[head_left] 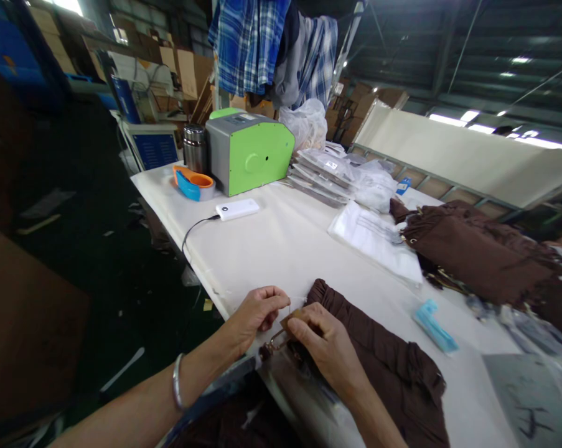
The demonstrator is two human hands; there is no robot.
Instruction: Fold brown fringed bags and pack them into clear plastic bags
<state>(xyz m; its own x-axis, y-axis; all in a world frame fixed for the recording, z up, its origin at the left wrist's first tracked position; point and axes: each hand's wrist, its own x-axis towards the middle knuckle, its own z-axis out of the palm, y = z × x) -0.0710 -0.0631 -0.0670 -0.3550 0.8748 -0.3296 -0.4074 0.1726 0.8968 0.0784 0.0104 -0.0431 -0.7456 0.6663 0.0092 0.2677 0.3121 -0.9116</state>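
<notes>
My left hand (259, 311) is closed in a pinch at the table's near edge, with a thin pale string (289, 306) at its fingertips. Close beside it, my right hand (325, 339) grips a small brown tag (290, 320) between thumb and fingers. Just below the tag is a gold-coloured metal clasp (276, 341), partly hidden by my right hand; whether I touch it, I cannot tell. A brown garment with a gathered waistband (378, 348) lies flat on the table, partly under my right forearm.
On the white table (271, 249) are a power bank (237, 209) with a cable, a green-and-grey machine (257, 155), a steel flask (195, 148) and tape rolls (194, 182). Stacked plastic-bagged items (322, 171), white bags (374, 239) and a brown garment pile (477, 249) lie right.
</notes>
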